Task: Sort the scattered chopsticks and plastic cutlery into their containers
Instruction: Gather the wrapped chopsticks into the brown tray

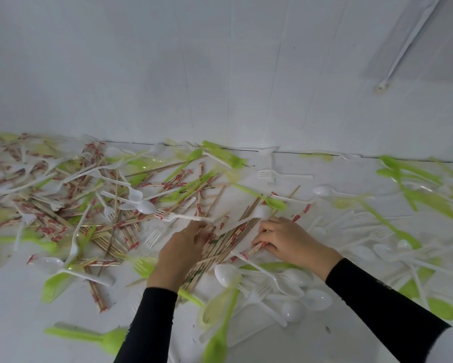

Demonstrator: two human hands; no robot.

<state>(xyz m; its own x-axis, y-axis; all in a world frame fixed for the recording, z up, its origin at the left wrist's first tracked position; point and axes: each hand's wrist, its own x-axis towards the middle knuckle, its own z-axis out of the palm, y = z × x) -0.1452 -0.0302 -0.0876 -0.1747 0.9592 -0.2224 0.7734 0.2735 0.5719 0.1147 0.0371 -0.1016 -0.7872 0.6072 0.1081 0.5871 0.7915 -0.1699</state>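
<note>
Both hands curl round the chopsticks [224,244] at six o'clock: left hand [179,251] cupping, right hand [288,241] apparently pinching one end. Spoons [228,275] lying across could snag, scattering sticks.

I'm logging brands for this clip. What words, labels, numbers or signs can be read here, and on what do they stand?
No text can be read.
Chopsticks: red marks near the ends, perhaps printed bands, too small and blurred to read.
Right sleeve: faint pale specks, not legible as letters.
White forks, white spoons and green cutlery: no lettering visible.
</note>
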